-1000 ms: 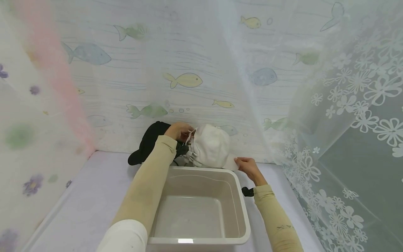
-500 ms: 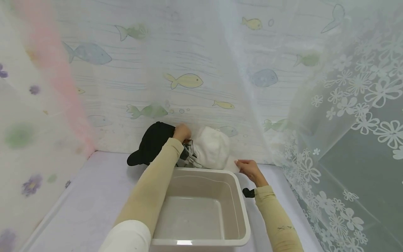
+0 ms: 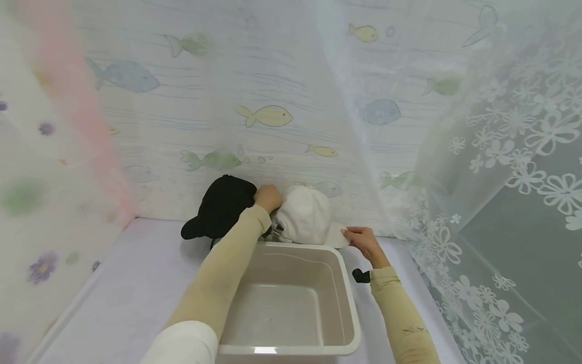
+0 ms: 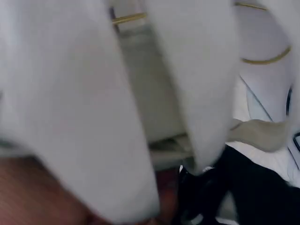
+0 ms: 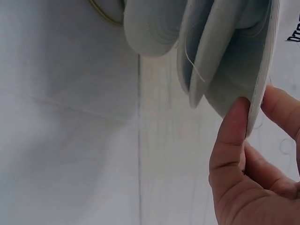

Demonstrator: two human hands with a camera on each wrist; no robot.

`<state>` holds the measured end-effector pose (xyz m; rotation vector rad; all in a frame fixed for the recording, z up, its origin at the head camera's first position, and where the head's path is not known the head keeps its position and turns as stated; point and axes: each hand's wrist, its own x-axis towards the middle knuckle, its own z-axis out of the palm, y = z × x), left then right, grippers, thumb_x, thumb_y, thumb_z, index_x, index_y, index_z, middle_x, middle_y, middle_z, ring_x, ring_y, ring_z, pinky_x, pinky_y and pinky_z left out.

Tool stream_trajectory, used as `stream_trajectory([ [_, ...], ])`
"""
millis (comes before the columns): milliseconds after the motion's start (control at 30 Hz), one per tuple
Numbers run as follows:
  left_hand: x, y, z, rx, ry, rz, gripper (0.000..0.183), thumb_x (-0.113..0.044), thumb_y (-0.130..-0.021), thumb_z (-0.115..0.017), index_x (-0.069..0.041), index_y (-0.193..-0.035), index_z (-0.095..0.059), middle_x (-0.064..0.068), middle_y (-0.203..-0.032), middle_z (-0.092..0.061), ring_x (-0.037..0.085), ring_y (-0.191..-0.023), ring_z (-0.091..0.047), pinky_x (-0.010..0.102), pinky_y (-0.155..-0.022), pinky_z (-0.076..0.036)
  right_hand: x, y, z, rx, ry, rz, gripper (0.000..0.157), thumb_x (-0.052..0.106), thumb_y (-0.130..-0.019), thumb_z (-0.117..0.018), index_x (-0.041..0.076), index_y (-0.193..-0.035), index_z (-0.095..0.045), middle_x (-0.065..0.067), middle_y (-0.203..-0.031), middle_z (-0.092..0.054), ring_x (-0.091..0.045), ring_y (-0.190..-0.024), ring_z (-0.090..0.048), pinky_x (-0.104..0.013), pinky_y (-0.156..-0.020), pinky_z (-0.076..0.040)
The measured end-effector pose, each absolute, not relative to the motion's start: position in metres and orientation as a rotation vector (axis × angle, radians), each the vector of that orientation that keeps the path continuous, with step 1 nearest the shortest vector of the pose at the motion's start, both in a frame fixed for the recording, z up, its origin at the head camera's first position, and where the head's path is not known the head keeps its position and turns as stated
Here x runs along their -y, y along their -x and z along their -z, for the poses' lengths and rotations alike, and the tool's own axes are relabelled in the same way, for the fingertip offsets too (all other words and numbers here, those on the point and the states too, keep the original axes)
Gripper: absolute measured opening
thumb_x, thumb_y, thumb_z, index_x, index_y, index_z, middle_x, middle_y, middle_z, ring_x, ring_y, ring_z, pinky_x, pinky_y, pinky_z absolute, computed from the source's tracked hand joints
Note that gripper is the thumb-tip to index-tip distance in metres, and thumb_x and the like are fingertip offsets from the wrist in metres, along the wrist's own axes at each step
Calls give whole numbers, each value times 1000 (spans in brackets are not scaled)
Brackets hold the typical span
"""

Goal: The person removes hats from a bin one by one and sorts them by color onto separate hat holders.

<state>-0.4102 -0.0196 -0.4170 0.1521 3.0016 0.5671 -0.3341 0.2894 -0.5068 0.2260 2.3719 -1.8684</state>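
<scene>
In the head view, a white baseball cap point(image 3: 303, 215) lies behind the basin with its brim to the right. My right hand point(image 3: 365, 244) pinches that brim; the right wrist view shows thumb and fingers on the outermost brim point(image 5: 262, 70), with several other light brims point(image 5: 154, 28) stacked beside it. My left hand point(image 3: 268, 197) is at the back of the white cap, its fingertips hidden from the head camera. Close up and blurred, white cap fabric point(image 4: 84, 93) crosses the left hand point(image 4: 37, 192). A black cap point(image 3: 225, 207) sits just left of this hand.
A beige plastic basin point(image 3: 277, 313) stands in front of the caps, with the left forearm across its left side. The lilac-white tabletop point(image 3: 132, 288) ends at a fish-print curtain point(image 3: 273, 76). Sheer flowered curtains point(image 3: 509, 202) hang at the right.
My left hand has moved slightly right and down at the white cap's back. The white cap's brim has shifted a little right with my right hand, which keeps its pinch.
</scene>
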Motion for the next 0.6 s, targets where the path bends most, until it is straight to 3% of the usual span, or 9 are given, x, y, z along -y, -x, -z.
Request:
stream_trajectory([
  [133, 27, 403, 404, -2974, -278, -518, 36, -14, -103, -42, 5, -90, -69, 25, -96, -70, 26, -71, -60, 33, -60, -49, -290, 336, 504, -2393, -228, 1884, 52, 11, -99, -66, -21, -137, -49, -37, -133, -57, -8, -84, -66, -19, -73, -58],
  [167, 28, 392, 388, -2931, -269, -513, 30, -12, -103, -47, 6, -96, -69, 25, -102, -70, 26, -75, -59, 34, -64, -48, -289, 336, 502, -2398, -231, 1895, 53, 11, -99, -66, -21, -137, -49, -37, -134, -56, -8, -84, -66, -18, -73, -57],
  [233, 32, 383, 374, -2924, -289, -504, 29, -11, -104, -47, 4, -88, -66, 21, -88, -66, 22, -66, -51, 31, -59, -42, -289, 337, 499, -2413, -212, 1900, 54, 11, -99, -65, -20, -139, -47, -38, -136, -53, -7, -85, -65, -17, -73, -57],
  [333, 40, 371, 360, -2912, -298, -618, 36, -2, -99, -48, -6, -63, -51, 7, -57, -45, 14, -51, -30, 27, -50, -30, -287, 338, 492, -2414, -198, 1916, 54, 11, -99, -66, -20, -139, -48, -37, -136, -53, -5, -84, -65, -16, -73, -56],
  [400, 45, 364, 354, -2869, -283, -698, 38, 1, -96, -48, -9, -59, -44, 0, -53, -32, 10, -46, -24, 25, -48, -28, -288, 339, 489, -2413, -190, 1924, 54, 11, -98, -66, -20, -139, -48, -35, -134, -56, -3, -82, -64, -16, -72, -56],
  [467, 49, 357, 352, -2813, -269, -810, 29, -1, -95, -51, -3, -67, -55, 2, -56, -42, 9, -44, -35, 25, -50, -38, -289, 341, 487, -2409, -188, 1929, 55, 10, -98, -67, -20, -139, -47, -32, -131, -58, -2, -80, -64, -16, -71, -56],
  [533, 53, 350, 352, -2753, -269, -868, 18, -8, -97, -56, 4, -90, -67, 11, -73, -61, 12, -50, -54, 29, -61, -52, -289, 342, 487, -2407, -190, 1926, 56, 10, -98, -67, -21, -139, -46, -28, -127, -61, -2, -80, -64, -16, -70, -56],
  [600, 56, 345, 355, -2700, -274, -914, 30, -14, -97, -59, 8, -117, -65, 17, -97, -70, 16, -66, -68, 33, -76, -59, -288, 341, 489, -2412, -189, 1930, 55, 10, -97, -68, -20, -138, -48, -24, -123, -63, -2, -79, -64, -17, -70, -56],
])
